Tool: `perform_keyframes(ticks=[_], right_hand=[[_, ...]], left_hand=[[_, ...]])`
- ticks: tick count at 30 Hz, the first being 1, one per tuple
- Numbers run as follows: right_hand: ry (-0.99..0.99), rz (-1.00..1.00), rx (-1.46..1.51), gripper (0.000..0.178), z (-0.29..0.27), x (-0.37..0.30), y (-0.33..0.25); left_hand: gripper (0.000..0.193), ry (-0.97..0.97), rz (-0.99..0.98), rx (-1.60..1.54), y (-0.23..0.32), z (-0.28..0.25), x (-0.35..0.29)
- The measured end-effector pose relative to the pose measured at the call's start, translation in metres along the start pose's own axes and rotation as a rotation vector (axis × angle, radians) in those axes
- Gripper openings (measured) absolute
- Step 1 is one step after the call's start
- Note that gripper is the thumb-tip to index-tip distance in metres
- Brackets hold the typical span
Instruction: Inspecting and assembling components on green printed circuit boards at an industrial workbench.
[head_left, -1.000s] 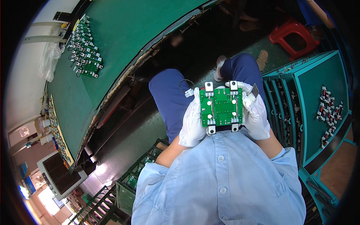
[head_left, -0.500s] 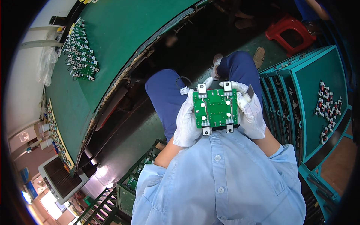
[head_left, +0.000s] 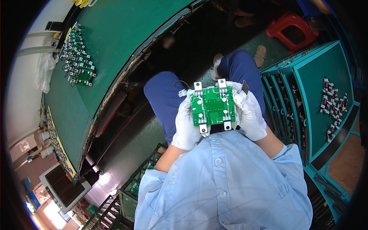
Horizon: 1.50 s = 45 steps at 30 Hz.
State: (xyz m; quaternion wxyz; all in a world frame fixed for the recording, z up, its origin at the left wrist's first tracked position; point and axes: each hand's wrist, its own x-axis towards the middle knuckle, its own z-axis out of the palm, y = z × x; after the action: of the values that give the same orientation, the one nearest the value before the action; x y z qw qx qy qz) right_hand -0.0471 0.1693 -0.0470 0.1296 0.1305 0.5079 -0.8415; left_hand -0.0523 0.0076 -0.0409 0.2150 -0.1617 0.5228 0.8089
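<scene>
A green circuit board [head_left: 213, 108] is held in front of my body, its face with solder joints and white blobs turned up. Black-and-silver tabbed components [head_left: 198, 87] stick out past its upper and lower edges. My left hand [head_left: 186, 128], in a white glove, is closed on the board's left edge. My right hand [head_left: 253, 122], gloved too, grips the right edge, and a thin dark flat blade-like piece [head_left: 245, 87] juts up from its fingers. By the left fingertips hangs a white connector [head_left: 182, 93] on a dark cable. The board's underside and some fingers are hidden.
On the green table [head_left: 111, 34] at left lies a cluster of similar circuit boards [head_left: 78, 61]. A teal rack [head_left: 326, 92] with small parts on its top panel stands at right. A red stool [head_left: 293, 30] is at the far right. Crates with boards [head_left: 134, 188] sit lower left.
The board has tilted slightly and sits a little further left and up in the picture. The whole view has shifted a bit. Both hands keep their grip on it.
</scene>
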Motion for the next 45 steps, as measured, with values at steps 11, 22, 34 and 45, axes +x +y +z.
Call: perform_keyframes(ticks=[11, 22, 34, 45], right_hand=[[-0.003, 0.076, 0.092, 0.034, 0.001, 0.006, 0.000], [-0.204, -0.115, -0.678, 0.032, 0.008, -0.022, -0.024], [-0.222, -0.475, -0.961, 0.034, 0.026, -0.019, -0.013], [-0.227, -0.429, -0.938, 0.029, 0.025, -0.018, -0.007]], left_hand=[[0.050, -0.002, -0.174, -0.332, 0.005, 0.011, 0.003], [0.051, 0.169, 0.340, -0.013, 0.006, -0.009, -0.002], [0.051, 0.280, 0.540, -0.099, -0.017, -0.015, -0.006], [0.054, 0.253, 0.561, -0.036, -0.008, -0.012, -0.005]])
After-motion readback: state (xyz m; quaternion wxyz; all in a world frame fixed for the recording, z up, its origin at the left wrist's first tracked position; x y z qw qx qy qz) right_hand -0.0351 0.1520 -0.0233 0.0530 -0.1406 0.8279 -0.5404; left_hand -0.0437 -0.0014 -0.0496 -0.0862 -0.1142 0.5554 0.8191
